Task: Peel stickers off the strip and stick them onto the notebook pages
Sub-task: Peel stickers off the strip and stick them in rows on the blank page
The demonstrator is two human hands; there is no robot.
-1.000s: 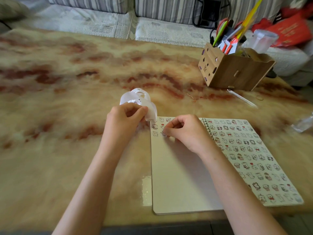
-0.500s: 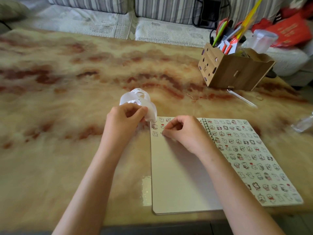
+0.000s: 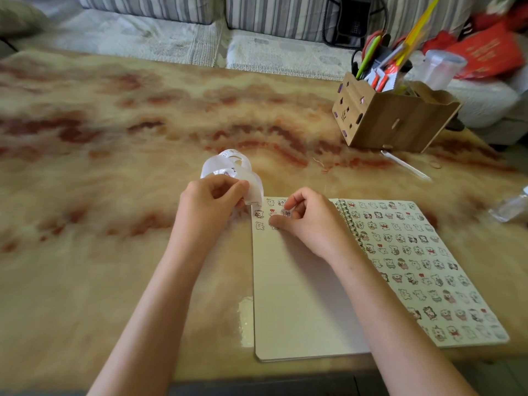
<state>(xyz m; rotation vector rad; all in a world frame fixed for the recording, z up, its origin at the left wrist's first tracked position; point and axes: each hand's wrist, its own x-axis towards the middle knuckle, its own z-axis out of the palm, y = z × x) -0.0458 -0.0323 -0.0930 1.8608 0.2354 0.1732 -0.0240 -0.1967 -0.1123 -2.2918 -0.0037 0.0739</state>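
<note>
**Task status: early in the second page.**

The notebook (image 3: pixel 285 338) lies open and flat on the table (image 3: pixel 114 224), with its spiral binding running away from the person. The right page (image 3: pixel 414 267) is covered with rows of small stickers from top to bottom, so treat it as complete. The left page (image 3: pixel 300 295) carries only a small cluster of stickers (image 3: pixel 259 215) at its top left corner. Everything below that is bare paper.

**Left hand** (image 3: pixel 213 204): the fingers are curled, with thumb and fingers pinching the sticker strip (image 3: pixel 231 170). The strip loops up in a loose white coil above the knuckles, just beyond the top left corner of the left page. It is held in the hand, not laid on the table.

**Right hand** (image 3: pixel 311 224): the fingers are curled. The thumb tip is down on the left page beside the cluster, and the index finger is bent over one sticker. Whether that sticker is pinched or being pressed flat cannot be told.

**Remaining work, as judged:** seat the current sticker, then repeat the peel-and-place cycle across the left page — most of that page is left to fill. How many stickers the coil holds cannot be read.

A wooden organiser (image 3: pixel 394 121) stands well apart at the far right of the table and plays no part in this step.
</note>
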